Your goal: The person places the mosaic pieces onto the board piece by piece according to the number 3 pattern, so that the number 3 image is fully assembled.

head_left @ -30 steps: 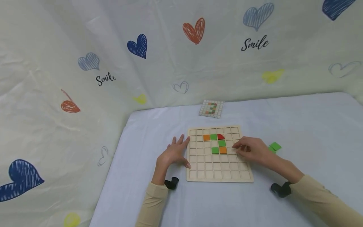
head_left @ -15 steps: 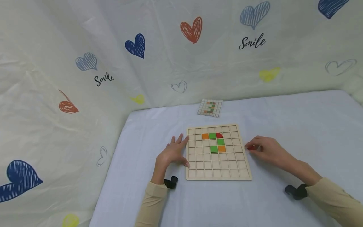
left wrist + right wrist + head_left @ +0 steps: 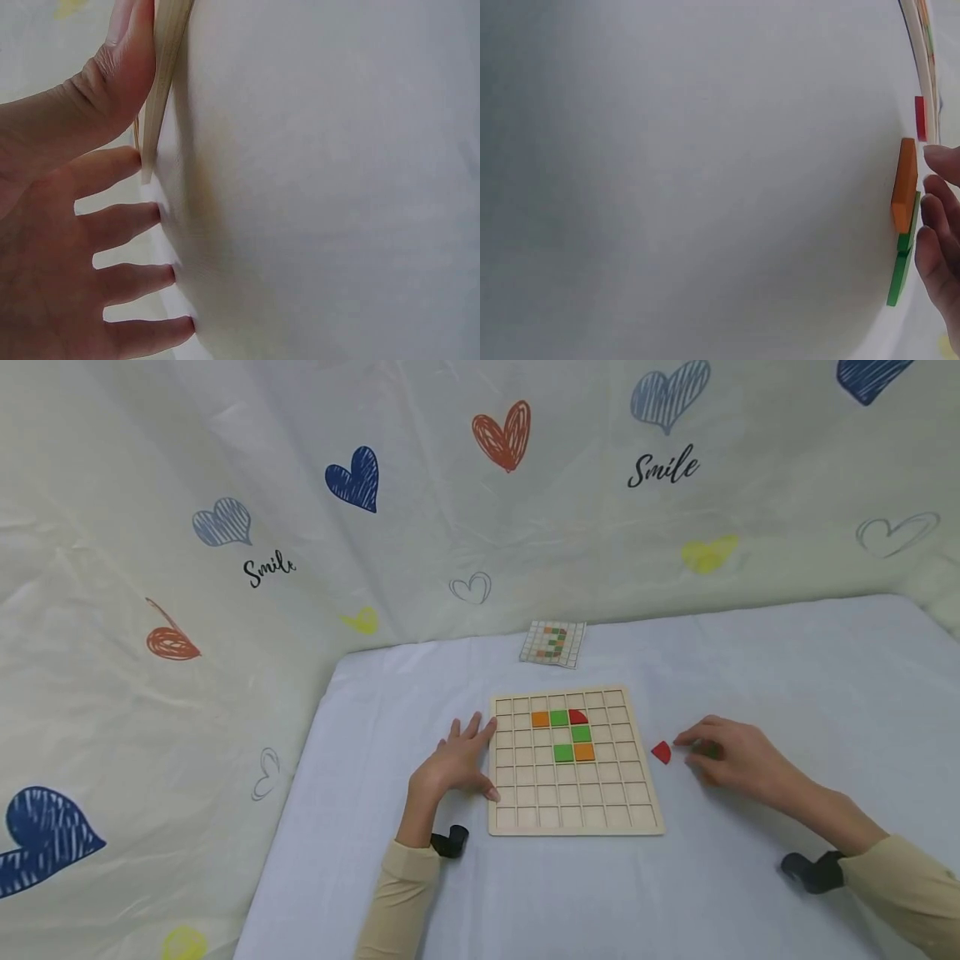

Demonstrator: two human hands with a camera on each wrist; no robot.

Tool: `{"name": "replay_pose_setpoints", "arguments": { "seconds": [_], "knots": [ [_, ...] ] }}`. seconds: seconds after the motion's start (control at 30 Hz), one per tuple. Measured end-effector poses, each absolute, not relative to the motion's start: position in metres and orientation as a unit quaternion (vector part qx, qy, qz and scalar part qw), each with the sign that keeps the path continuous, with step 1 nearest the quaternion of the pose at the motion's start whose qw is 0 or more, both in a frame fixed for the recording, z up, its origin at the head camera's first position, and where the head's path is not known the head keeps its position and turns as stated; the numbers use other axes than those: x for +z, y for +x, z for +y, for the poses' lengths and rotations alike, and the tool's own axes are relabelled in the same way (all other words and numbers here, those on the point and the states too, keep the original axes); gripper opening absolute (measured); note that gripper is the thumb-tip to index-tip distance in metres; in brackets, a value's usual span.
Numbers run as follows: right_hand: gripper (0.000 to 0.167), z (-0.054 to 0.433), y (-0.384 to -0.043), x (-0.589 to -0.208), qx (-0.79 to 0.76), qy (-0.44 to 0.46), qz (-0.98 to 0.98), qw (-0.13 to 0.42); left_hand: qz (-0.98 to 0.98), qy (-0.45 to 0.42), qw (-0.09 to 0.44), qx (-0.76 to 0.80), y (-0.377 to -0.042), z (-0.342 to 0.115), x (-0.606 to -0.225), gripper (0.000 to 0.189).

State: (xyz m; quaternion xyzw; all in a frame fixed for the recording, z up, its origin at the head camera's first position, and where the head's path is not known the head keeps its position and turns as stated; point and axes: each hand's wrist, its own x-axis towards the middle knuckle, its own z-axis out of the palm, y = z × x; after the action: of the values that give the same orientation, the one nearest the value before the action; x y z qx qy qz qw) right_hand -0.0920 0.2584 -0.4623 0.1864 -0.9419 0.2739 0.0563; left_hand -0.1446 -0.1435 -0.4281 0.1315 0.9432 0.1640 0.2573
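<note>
In the head view a square wooden grid board (image 3: pixel 528 817) lies on the table, with several coloured tiles set in its upper middle cells. My left hand (image 3: pixel 452 764) spreads its fingers at the board's left edge, and the left wrist view shows its thumb against the wooden rim (image 3: pixel 163 90). Right of the board a red quarter-round tile (image 3: pixel 662 752) lies on the cloth. Just beyond it, my right hand (image 3: pixel 738 756) hovers with bent fingers. Beside those fingers, the right wrist view shows an orange tile (image 3: pixel 905 185) and green tiles (image 3: pixel 900 277), partly hidden under the hand from above.
Behind the board lies a pattern card (image 3: pixel 552 644) printed with a coloured figure like a 3. White cloth (image 3: pixel 810 677) covers the table, and a heart-printed sheet (image 3: pixel 420 560) hangs at the back.
My right hand has moved right from over the board, set the red quarter-round tile on the cloth and let go of it, then shifted farther right. The left hand stays at the board.
</note>
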Motion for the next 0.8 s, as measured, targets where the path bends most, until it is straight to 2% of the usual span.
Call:
{"name": "replay_pose_setpoints", "arguments": {
  "seconds": [0.57, 0.8],
  "knots": [
    [0.024, 0.267, -0.100, -0.467, 0.271, 0.138, -0.953, 0.006, 0.944, 0.132, 0.253, 0.164, -0.146, -0.145, -0.428, 0.122],
    [0.025, 0.272, -0.101, -0.467, 0.275, 0.149, -0.950, -0.012, 0.944, 0.131, 0.254, 0.168, -0.145, -0.144, -0.427, 0.122]
  ]
}}
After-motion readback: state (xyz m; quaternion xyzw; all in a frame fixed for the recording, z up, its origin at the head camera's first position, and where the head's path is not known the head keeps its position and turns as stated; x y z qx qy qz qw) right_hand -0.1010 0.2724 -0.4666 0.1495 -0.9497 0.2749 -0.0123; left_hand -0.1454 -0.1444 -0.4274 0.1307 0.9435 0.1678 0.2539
